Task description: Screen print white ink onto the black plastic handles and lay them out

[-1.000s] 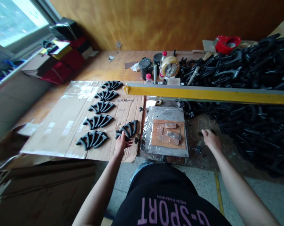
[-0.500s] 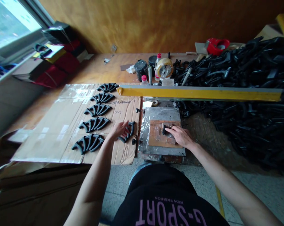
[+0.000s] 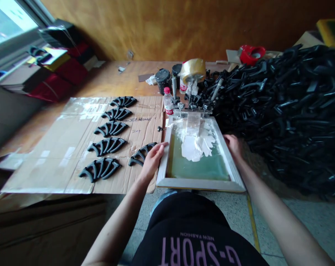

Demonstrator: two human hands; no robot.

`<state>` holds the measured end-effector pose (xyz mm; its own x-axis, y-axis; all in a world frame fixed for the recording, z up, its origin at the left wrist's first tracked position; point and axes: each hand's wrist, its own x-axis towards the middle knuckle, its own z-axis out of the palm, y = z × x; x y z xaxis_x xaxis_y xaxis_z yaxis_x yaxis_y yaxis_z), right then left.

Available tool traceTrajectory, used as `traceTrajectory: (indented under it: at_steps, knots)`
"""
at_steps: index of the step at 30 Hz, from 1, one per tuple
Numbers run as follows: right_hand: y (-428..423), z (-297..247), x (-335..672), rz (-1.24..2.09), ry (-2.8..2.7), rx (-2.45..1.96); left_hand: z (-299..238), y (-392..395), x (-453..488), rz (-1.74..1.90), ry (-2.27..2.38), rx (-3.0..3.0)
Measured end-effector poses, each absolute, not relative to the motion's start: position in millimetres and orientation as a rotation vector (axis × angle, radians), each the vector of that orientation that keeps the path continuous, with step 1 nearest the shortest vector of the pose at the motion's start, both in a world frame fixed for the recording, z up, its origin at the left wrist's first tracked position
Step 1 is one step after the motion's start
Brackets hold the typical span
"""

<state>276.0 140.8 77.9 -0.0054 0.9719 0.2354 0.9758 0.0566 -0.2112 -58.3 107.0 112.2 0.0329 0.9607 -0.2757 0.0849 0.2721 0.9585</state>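
A silk-screen printing frame (image 3: 200, 183) lies lowered in front of me, its green mesh (image 3: 181, 171) carrying a white patch of ink (image 3: 191, 147). My left hand (image 3: 153, 159) is at the left rail, fingers closed against it. At the right rail, my right hand (image 3: 234, 146) has its fingers curled against the side, partly hidden. Just left of my left hand, a small row of curved black handles (image 3: 141, 154) lies on the cardboard. A clear squeegee-like block (image 3: 193, 123) rests at the top of the mesh. The plate beneath is covered by the frame.
Several fanned rows of black handles (image 3: 101, 170) lie on the cardboard sheet (image 3: 53, 159). A big heap of black parts (image 3: 289, 122) fills the right. Behind the frame stand a hinge clamp (image 3: 193, 111), a tape roll (image 3: 193, 70), a bottle (image 3: 168, 101) and a black tub (image 3: 163, 80).
The raised frame has swung down flat over the plate and the black piece on it. My right hand left that piece for the right rail; my left hand moved right to the left rail.
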Motion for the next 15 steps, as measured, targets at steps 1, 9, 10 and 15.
traceTrajectory:
  at_steps: [1,9,10,15]
  knots:
    - [150.3,84.8,274.7,-0.063,-1.976,-1.929,94.5,100.1,-60.3,0.888,1.389,1.054]
    - [182.5,100.7,181.5,0.107,-2.423,-1.566,21.2,101.5,-62.7,0.722,1.481,1.115]
    - [172.5,97.2,179.4,0.129,-2.505,-1.527,21.2,102.3,-63.5,0.712,1.48,1.111]
    - [123.4,95.3,203.4,0.103,-2.839,-0.98,22.3,101.0,-65.0,0.712,1.448,1.059]
